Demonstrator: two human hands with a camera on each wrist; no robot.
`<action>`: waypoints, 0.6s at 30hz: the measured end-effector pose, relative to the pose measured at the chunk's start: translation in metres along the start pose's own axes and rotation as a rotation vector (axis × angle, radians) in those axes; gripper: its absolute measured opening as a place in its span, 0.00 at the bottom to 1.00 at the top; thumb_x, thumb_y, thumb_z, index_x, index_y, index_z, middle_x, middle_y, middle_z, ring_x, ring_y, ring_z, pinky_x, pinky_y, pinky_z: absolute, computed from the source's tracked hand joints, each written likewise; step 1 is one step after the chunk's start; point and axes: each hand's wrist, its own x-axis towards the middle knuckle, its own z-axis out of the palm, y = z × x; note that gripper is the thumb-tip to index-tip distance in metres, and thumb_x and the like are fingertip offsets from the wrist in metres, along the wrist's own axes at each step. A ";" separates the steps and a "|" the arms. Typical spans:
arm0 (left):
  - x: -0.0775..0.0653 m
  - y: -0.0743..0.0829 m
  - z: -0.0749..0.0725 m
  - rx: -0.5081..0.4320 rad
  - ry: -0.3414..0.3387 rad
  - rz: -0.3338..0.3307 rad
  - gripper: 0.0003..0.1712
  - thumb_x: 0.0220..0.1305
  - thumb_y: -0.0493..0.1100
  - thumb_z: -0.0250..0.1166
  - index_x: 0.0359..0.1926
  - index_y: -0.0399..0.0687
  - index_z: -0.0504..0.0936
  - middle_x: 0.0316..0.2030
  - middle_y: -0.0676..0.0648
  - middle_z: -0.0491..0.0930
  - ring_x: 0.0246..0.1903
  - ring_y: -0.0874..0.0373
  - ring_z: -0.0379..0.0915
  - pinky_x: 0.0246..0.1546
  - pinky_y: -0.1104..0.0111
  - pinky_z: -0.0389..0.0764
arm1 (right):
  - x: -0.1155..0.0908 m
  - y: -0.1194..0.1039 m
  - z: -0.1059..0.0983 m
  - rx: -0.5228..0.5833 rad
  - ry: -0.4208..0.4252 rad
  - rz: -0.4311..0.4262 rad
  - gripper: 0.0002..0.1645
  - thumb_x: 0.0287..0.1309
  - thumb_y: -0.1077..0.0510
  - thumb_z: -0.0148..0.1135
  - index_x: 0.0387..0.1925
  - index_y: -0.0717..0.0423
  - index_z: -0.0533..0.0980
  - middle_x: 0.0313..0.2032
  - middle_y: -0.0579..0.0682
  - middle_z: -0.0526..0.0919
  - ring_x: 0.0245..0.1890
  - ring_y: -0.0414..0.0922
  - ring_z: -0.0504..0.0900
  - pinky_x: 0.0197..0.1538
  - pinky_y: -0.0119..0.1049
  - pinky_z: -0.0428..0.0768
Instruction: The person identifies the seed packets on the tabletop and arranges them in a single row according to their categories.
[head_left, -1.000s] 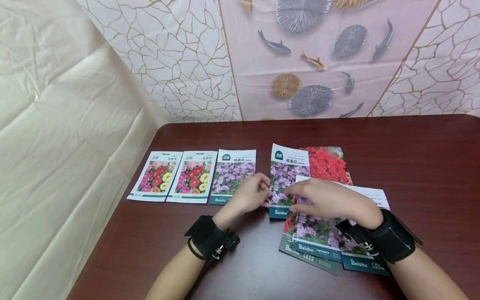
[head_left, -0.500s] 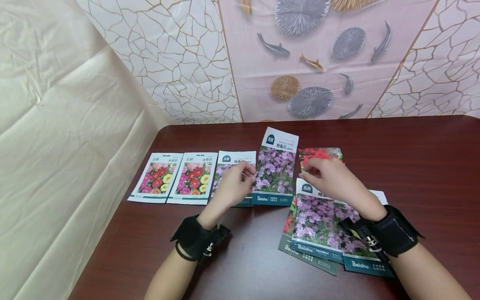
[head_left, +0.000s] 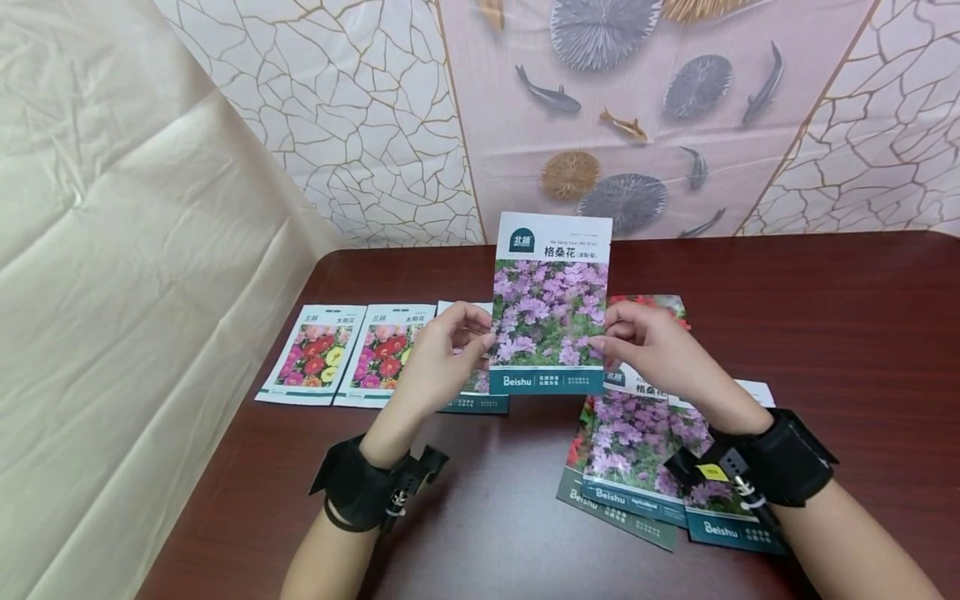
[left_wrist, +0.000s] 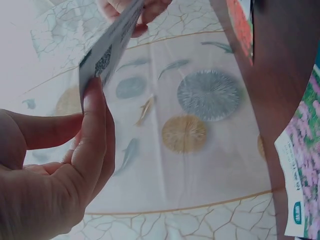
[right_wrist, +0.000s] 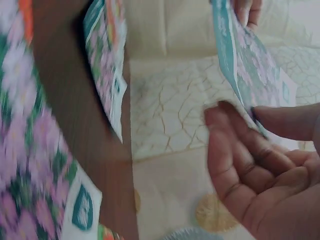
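Note:
Raised over the table, a seed packet with purple flowers (head_left: 550, 312) faces the head camera, its teal band at the bottom. My left hand (head_left: 438, 354) pinches its left edge between thumb and fingers. On the opposite edge, the thumb and fingers of my right hand (head_left: 660, 350) grip the packet. The left wrist view shows the packet (left_wrist: 102, 59) nearly edge-on, with a dark printed square on its back. Partly behind my left hand lies another purple-flower packet (head_left: 472, 405) on the table.
Two packets with mixed red, pink and yellow flowers (head_left: 306, 354) lie side by side at the left. At the right is an overlapping pile of purple-flower packets (head_left: 626, 442) and red-flower packets (head_left: 663, 302). A patterned cloth (head_left: 510, 158) hangs behind the dark red table (head_left: 847, 333).
The purple-flower packet has been lifted from beside the pile, moved left and up, and turned toward the head camera. My right hand, apart from it half a second ago, now grips its right edge.

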 end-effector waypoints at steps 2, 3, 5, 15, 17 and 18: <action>0.000 0.001 -0.003 0.011 0.020 0.011 0.06 0.61 0.31 0.58 0.40 0.39 0.74 0.33 0.44 0.75 0.31 0.56 0.77 0.29 0.67 0.80 | 0.000 -0.001 0.002 0.093 -0.013 0.004 0.07 0.62 0.63 0.53 0.33 0.64 0.68 0.22 0.52 0.79 0.25 0.50 0.79 0.27 0.35 0.71; 0.000 0.002 -0.004 0.023 0.029 0.019 0.06 0.61 0.32 0.58 0.40 0.39 0.74 0.33 0.44 0.75 0.32 0.56 0.77 0.29 0.68 0.80 | 0.000 -0.001 0.003 0.124 -0.018 0.013 0.07 0.63 0.63 0.53 0.33 0.65 0.67 0.23 0.53 0.79 0.26 0.50 0.79 0.29 0.35 0.73; 0.000 0.001 -0.005 0.049 0.043 0.030 0.06 0.61 0.32 0.59 0.40 0.39 0.75 0.33 0.44 0.76 0.33 0.55 0.77 0.29 0.68 0.79 | 0.001 -0.001 0.006 0.168 -0.037 0.044 0.08 0.63 0.62 0.53 0.32 0.64 0.66 0.22 0.55 0.79 0.26 0.53 0.79 0.32 0.37 0.76; 0.018 -0.028 -0.002 0.147 -0.014 -0.086 0.05 0.61 0.34 0.59 0.39 0.38 0.76 0.29 0.46 0.76 0.28 0.57 0.75 0.26 0.67 0.80 | 0.014 0.020 0.021 0.286 -0.150 0.174 0.09 0.62 0.68 0.49 0.27 0.66 0.62 0.21 0.60 0.78 0.25 0.56 0.80 0.32 0.45 0.80; 0.021 -0.034 0.001 0.161 -0.051 -0.120 0.05 0.62 0.33 0.58 0.39 0.38 0.76 0.29 0.45 0.76 0.27 0.57 0.76 0.27 0.67 0.80 | 0.016 0.023 0.022 0.286 -0.172 0.216 0.09 0.62 0.68 0.49 0.27 0.66 0.62 0.20 0.61 0.78 0.24 0.56 0.81 0.30 0.44 0.80; 0.023 -0.036 0.002 0.168 -0.066 -0.134 0.06 0.62 0.33 0.58 0.40 0.37 0.76 0.29 0.45 0.77 0.26 0.56 0.76 0.27 0.66 0.80 | 0.016 0.025 0.022 0.284 -0.181 0.237 0.08 0.62 0.68 0.49 0.28 0.66 0.62 0.20 0.60 0.78 0.23 0.56 0.81 0.29 0.43 0.80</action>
